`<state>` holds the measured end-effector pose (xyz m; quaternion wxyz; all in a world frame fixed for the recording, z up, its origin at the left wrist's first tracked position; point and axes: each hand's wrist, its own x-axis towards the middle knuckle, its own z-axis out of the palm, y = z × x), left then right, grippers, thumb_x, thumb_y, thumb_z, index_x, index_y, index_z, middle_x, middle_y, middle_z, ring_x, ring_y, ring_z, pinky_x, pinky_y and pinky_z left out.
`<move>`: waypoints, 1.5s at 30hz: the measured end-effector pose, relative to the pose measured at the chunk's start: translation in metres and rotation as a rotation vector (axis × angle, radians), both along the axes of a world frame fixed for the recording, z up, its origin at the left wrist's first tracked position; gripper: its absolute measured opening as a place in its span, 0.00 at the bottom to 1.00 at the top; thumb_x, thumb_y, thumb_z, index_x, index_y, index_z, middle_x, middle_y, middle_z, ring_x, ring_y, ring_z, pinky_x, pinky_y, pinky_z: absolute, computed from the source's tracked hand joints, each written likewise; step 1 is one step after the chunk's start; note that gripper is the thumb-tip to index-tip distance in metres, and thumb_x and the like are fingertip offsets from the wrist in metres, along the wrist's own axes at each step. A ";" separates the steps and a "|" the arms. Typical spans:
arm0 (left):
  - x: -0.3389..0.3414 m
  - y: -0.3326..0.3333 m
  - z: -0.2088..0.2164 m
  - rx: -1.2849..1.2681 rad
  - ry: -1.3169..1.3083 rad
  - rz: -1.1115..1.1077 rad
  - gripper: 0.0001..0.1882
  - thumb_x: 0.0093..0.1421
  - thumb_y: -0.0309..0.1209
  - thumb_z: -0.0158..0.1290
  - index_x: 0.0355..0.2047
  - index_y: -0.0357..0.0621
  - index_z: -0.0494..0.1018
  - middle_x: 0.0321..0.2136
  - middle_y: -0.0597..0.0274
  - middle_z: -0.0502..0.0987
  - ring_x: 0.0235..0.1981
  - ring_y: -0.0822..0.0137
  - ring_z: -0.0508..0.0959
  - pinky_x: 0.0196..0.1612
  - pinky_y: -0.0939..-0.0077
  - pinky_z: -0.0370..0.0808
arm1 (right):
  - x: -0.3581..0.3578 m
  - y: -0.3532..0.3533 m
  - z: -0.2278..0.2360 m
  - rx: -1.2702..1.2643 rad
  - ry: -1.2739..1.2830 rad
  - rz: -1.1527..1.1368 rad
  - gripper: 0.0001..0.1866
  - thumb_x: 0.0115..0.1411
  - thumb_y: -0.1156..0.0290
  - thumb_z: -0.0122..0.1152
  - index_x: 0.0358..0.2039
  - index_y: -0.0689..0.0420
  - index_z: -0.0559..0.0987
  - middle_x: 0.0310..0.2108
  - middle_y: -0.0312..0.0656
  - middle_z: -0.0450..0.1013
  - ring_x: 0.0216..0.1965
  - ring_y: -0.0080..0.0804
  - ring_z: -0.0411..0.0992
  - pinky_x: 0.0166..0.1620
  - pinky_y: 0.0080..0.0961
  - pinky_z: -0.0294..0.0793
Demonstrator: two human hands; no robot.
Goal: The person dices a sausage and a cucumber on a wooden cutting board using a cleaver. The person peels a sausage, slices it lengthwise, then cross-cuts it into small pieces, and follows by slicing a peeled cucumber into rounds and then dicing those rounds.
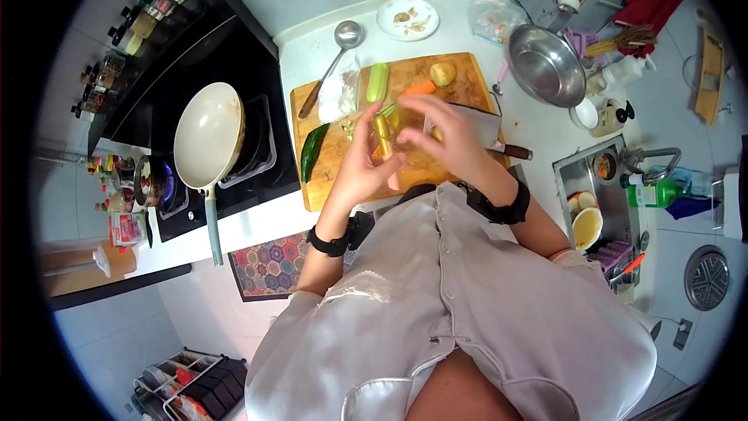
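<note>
Above the wooden cutting board (pixel 318 187), my left hand (pixel 361 168) pinches a slim yellow-green vegetable piece (pixel 382 131) between fingers and thumb. My right hand (pixel 452 140), slightly blurred, hovers close beside it with fingers curved and apart; I see nothing gripped in it. A cleaver (pixel 510 150) lies at the board's right edge, its blade partly behind my right hand. On the board are a dark green cucumber (pixel 314 152), a pale green stalk piece (pixel 377 82), a carrot (pixel 421 88) and a peeled potato (pixel 443 73). Small cut bits between my hands are mostly hidden.
A ladle (pixel 348 35) rests across the board's far left corner, beside a clear plastic bag (pixel 340 97). Behind stands a white plate (pixel 425 19) with scraps. Left, a pan (pixel 207 129) sits on the stove near a lit burner (pixel 167 185). Right are a steel bowl (pixel 547 66) and the sink (pixel 567 179).
</note>
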<state>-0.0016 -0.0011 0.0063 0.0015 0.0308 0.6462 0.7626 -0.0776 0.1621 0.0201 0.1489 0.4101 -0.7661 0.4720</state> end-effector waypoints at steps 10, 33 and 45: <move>0.006 0.005 0.000 -0.263 -0.018 0.107 0.41 0.47 0.16 0.53 0.60 0.40 0.46 0.43 0.52 0.68 0.34 0.66 0.76 0.38 0.77 0.74 | 0.017 -0.007 -0.013 0.151 -0.349 0.177 0.19 0.54 0.71 0.58 0.47 0.60 0.69 0.44 0.49 0.69 0.40 0.43 0.72 0.41 0.30 0.72; 0.009 -0.021 0.012 0.139 -0.109 -0.427 0.32 0.49 0.11 0.49 0.53 0.45 0.54 0.37 0.57 0.72 0.34 0.66 0.78 0.31 0.78 0.75 | 0.035 0.006 0.001 0.189 -0.290 0.305 0.05 0.56 0.70 0.52 0.28 0.58 0.70 0.23 0.44 0.70 0.25 0.43 0.70 0.27 0.35 0.67; 0.011 -0.018 0.007 0.451 -0.187 -0.232 0.29 0.51 0.19 0.45 0.55 0.45 0.56 0.43 0.60 0.64 0.22 0.74 0.72 0.31 0.84 0.71 | 0.018 0.023 0.023 0.252 -0.036 0.321 0.05 0.54 0.71 0.55 0.28 0.58 0.69 0.24 0.44 0.70 0.25 0.40 0.71 0.25 0.32 0.68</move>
